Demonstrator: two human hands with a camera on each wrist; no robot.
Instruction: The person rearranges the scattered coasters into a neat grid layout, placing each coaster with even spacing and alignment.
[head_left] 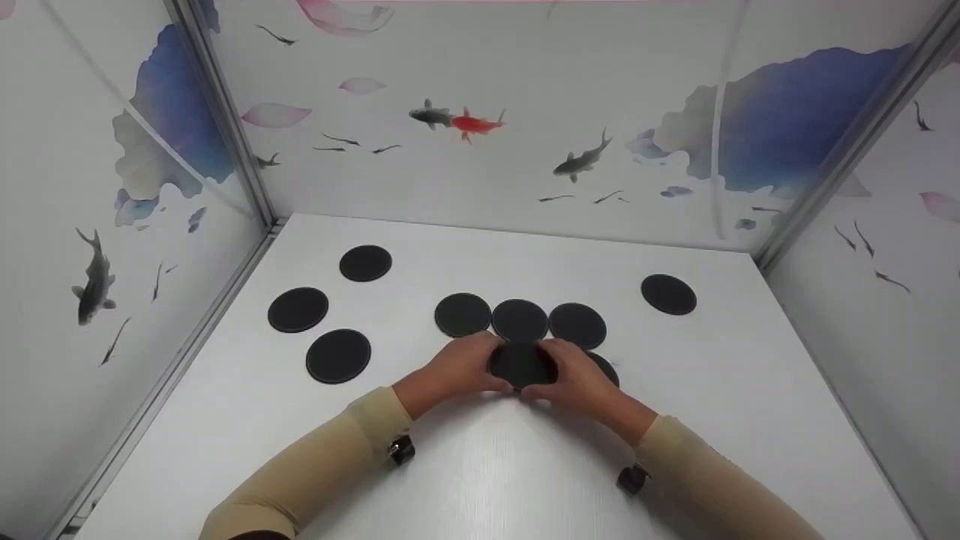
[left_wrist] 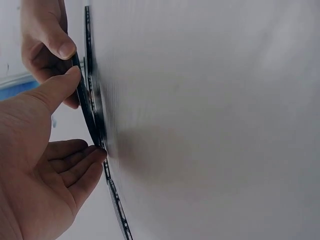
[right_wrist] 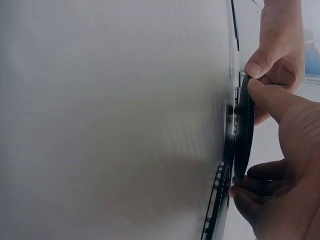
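Both hands hold one black round coaster (head_left: 523, 365) between them, near the middle of the white table. My left hand (head_left: 465, 365) pinches its left edge between thumb and fingers; my right hand (head_left: 581, 377) pinches the right edge. In the right wrist view the coaster (right_wrist: 244, 130) shows a stitched rim and looks slightly raised off the tabletop. Just beyond the hands, three coasters lie in a row: left (head_left: 463, 315), middle (head_left: 520, 319) and right (head_left: 577, 325). Another coaster (head_left: 606, 367) is partly hidden behind my right hand.
Three loose coasters lie on the left: one at the back (head_left: 365, 263), one at the outer side (head_left: 298, 310) and one nearer (head_left: 338, 356). A single coaster (head_left: 668, 294) lies at the far right. Printed panels (head_left: 495, 187) wall the table (head_left: 480, 480) at the back and sides.
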